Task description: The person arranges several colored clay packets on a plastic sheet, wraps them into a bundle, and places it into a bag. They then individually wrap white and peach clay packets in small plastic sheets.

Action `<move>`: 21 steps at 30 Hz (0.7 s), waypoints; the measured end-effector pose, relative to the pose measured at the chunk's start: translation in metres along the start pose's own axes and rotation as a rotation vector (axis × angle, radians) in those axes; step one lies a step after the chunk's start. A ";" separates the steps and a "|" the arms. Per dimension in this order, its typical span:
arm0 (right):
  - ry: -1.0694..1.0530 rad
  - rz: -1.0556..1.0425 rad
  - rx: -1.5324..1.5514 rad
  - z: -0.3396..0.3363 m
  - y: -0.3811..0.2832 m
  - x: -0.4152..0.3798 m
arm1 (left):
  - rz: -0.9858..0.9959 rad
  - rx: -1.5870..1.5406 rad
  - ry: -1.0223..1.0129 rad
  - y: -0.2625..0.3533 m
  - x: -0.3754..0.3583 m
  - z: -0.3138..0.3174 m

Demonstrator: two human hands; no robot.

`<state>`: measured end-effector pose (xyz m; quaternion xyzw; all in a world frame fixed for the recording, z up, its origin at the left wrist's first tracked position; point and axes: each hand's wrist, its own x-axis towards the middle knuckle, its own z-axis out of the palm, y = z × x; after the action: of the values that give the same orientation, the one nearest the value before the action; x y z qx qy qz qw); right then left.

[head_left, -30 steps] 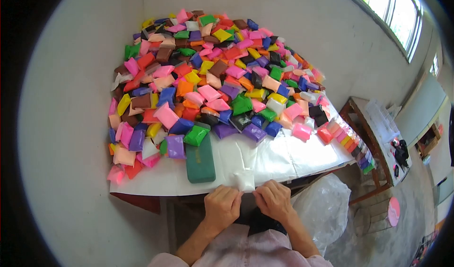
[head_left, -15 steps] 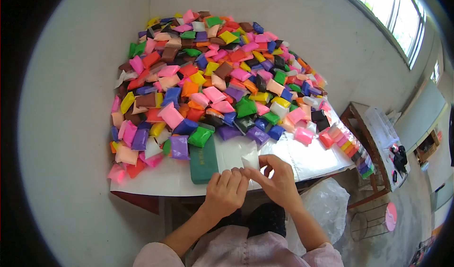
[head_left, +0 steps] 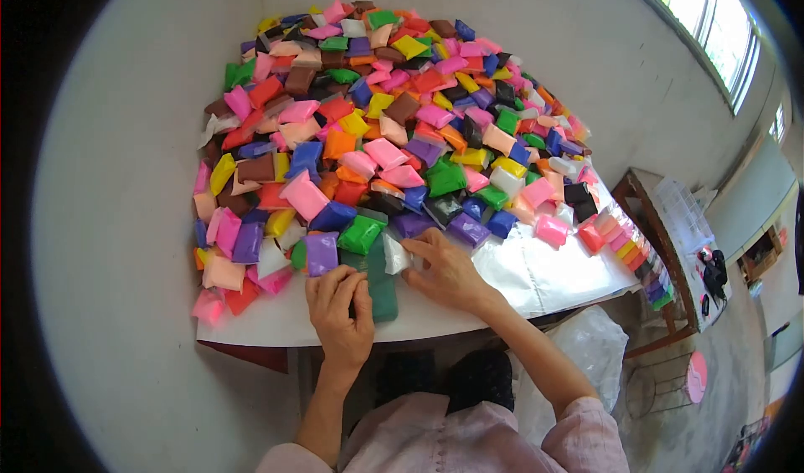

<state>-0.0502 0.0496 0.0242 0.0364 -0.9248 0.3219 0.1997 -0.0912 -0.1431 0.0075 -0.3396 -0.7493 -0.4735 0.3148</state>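
Observation:
My right hand (head_left: 450, 274) pinches a small white packet (head_left: 395, 255) between thumb and fingers, over the right edge of a green box (head_left: 383, 293). My left hand (head_left: 342, 314) is at the box's left side with its fingers curled together; what they hold, if anything, is hidden. Just beyond it lies a purple packet (head_left: 322, 254). A green packet (head_left: 362, 234) rests at the far end of the box.
A large heap of colourful packets (head_left: 385, 151) covers the back of the white-covered table (head_left: 536, 276). A row of joined packets (head_left: 641, 259) hangs over its right edge. A clear plastic bag (head_left: 586, 347) is below, near a wire basket (head_left: 657, 389). Walls border the left and back.
My hands were together at the white packet and have come apart. The right hand carried the packet left and away from me, over the green box; the left hand moved left.

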 end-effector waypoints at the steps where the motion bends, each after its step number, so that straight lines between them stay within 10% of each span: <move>1: -0.024 0.001 0.000 -0.002 0.000 0.001 | -0.002 0.000 0.002 0.000 -0.001 0.000; 21: 0.362 -0.062 -0.209 -0.053 0.022 0.079 | 0.015 -0.058 -0.045 -0.004 -0.004 -0.007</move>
<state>-0.1082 0.1038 0.0803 -0.0142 -0.9006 0.2193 0.3750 -0.0914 -0.1519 0.0049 -0.3648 -0.7395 -0.4849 0.2913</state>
